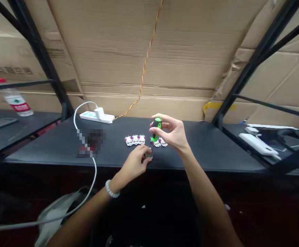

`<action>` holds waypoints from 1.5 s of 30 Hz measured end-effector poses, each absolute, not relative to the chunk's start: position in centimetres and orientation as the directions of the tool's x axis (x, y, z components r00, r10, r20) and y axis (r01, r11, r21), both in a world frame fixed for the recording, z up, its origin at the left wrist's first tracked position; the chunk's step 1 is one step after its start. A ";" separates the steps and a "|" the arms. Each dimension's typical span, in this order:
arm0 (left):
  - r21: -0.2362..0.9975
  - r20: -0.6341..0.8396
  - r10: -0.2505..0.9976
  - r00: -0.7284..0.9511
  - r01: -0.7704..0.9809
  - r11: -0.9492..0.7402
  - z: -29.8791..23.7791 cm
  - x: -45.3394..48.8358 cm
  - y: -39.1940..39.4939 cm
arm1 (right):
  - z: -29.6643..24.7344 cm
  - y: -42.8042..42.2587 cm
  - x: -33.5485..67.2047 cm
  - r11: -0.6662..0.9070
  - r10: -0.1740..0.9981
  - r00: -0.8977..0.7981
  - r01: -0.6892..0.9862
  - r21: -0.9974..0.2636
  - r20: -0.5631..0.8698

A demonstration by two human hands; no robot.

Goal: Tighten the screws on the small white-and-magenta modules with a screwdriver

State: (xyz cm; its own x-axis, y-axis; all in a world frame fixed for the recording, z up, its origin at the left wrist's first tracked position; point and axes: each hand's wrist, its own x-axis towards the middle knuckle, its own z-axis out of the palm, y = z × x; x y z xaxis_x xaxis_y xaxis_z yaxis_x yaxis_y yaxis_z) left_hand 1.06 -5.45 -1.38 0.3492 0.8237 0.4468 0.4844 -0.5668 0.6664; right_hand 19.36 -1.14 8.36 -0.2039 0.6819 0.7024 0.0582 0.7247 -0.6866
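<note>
Right hand (pixel 173 133) grips a green-and-black screwdriver (pixel 154 138) by its handle, thumb and fingers wrapped around the upper half, the tool nearly upright with its thin shaft pointing down. Left hand (pixel 135 159), low over the desk (pixel 203 147), has its thumb and fingertips closed on a small white block (pixel 148 155) near the front edge. The shaft reaches down to that block — whether its tip sits in a screw is too small to tell.

Just beyond the left hand, three white-and-purple blocks (pixel 135 139) stand side by side; two similar blocks (pixel 163 142) sit to the right, partly behind the screwdriver. A pale beaded bracelet (pixel 112 189) circles the left wrist. Farther back on the left lies a white power strip (pixel 87 115) with a white plug adapter (pixel 99 113) in it — a white cable (pixel 95 173) runs from the adapter toward the person's left.
</note>
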 end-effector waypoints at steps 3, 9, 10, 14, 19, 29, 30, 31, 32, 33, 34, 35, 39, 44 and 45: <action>0.669 0.448 0.824 0.347 0.482 -0.566 -1.4 1.1 -5.4 | 7.9 -1.0 18.2 0.797 0.540 0.006 0.319 -0.513 0.842; 0.680 0.443 0.832 0.333 0.481 -0.554 -1.4 1.1 -5.3 | 7.8 -1.3 16.7 0.771 0.394 0.039 0.530 -0.353 0.918; 0.678 0.443 0.831 0.335 0.481 -0.556 -1.4 1.1 -5.3 | 7.8 -1.4 16.5 0.762 0.391 0.052 0.542 -0.354 0.919; 0.653 0.448 0.827 0.340 0.507 -0.562 -1.2 1.0 -5.4 | 7.7 -1.5 16.6 0.746 0.433 0.093 0.521 -0.414 0.897; 0.587 0.419 0.821 0.387 0.574 -0.571 -0.2 1.3 -4.3 | 8.5 -2.8 19.7 0.738 0.420 0.296 0.440 -0.513 0.858; 0.451 0.358 0.818 0.449 0.684 -0.573 1.5 1.9 0.7 | 8.0 -6.6 26.3 0.697 0.350 0.444 0.465 -0.546 0.825; 0.445 0.352 0.816 0.458 0.685 -0.577 1.6 1.8 1.0 | 7.9 -6.7 26.5 0.695 0.350 0.447 0.465 -0.549 0.823; 0.432 0.350 0.814 0.464 0.690 -0.580 1.8 1.6 1.3 | 7.8 -6.7 26.6 0.694 0.353 0.448 0.464 -0.551 0.822; 0.414 0.348 0.814 0.464 0.703 -0.578 1.9 1.5 1.5 | 7.7 -6.7 26.7 0.694 0.356 0.447 0.462 -0.553 0.821; 0.392 0.346 0.818 0.459 0.722 -0.571 2.1 1.3 1.8 | 7.6 -6.7 26.8 0.694 0.366 0.441 0.458 -0.556 0.820; 0.367 0.340 0.825 0.452 0.744 -0.559 2.4 1.1 2.1 | 7.5 -6.6 26.9 0.693 0.378 0.434 0.454 -0.561 0.818; 0.342 0.324 0.833 0.449 0.765 -0.545 2.6 0.9 2.4 | 7.4 -6.4 27.0 0.691 0.392 0.429 0.447 -0.568 0.814; 0.311 0.173 0.860 0.480 0.802 -0.510 3.5 -0.1 3.8 | 7.2 -6.1 27.2 0.698 0.432 0.412 0.411 -0.587 0.802; 0.345 0.143 0.859 0.491 0.789 -0.509 3.5 -1.2 4.8 | 7.2 -6.0 27.3 0.702 0.451 0.415 0.381 -0.601 0.790; 0.354 0.157 0.854 0.495 0.779 -0.517 3.4 -1.3 4.9 | 7.2 -6.0 27.3 0.702 0.456 0.415 0.376 -0.604 0.788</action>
